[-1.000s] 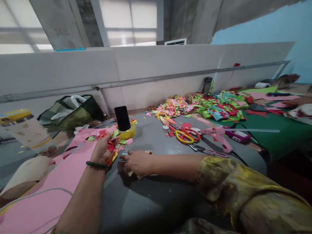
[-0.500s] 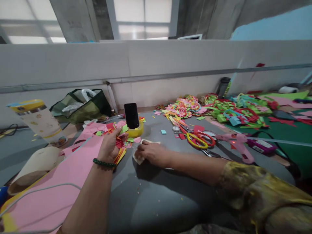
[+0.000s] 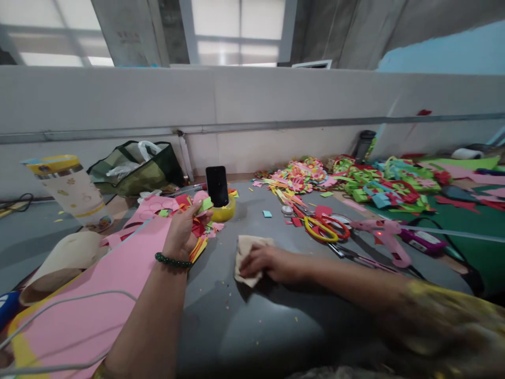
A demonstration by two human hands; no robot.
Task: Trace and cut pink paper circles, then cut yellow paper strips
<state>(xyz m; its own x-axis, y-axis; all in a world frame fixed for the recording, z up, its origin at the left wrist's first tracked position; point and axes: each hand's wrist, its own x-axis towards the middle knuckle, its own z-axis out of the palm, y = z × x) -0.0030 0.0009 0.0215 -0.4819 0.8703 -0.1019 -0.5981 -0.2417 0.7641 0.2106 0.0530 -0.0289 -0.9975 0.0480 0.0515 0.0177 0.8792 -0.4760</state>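
My right hand (image 3: 272,263) presses a folded beige cloth (image 3: 248,247) onto the grey tabletop (image 3: 221,326), fingers bent over it. A few tiny scraps lie on the surface to its left. My left hand (image 3: 183,229), with a green bead bracelet at the wrist, is curled around a bunch of coloured paper scraps (image 3: 199,226); a light green piece (image 3: 205,204) shows at the fingertips. Just beyond it a black phone (image 3: 217,185) stands upright against a roll of yellow tape (image 3: 224,211). Pink paper sheets (image 3: 130,263) lie under and left of my left forearm.
To the right are scissors (image 3: 321,230), a pink glue gun (image 3: 384,234) and a purple item (image 3: 422,241). Paper flowers (image 3: 302,176) are heaped along the back. At left stand a tumbler (image 3: 71,192), a cardboard tube (image 3: 63,263) and a green bag (image 3: 138,171).
My right hand has slid the cloth to the right and toward me, away from the left hand. My left hand stays closed around the paper scraps. The view has shifted slightly.
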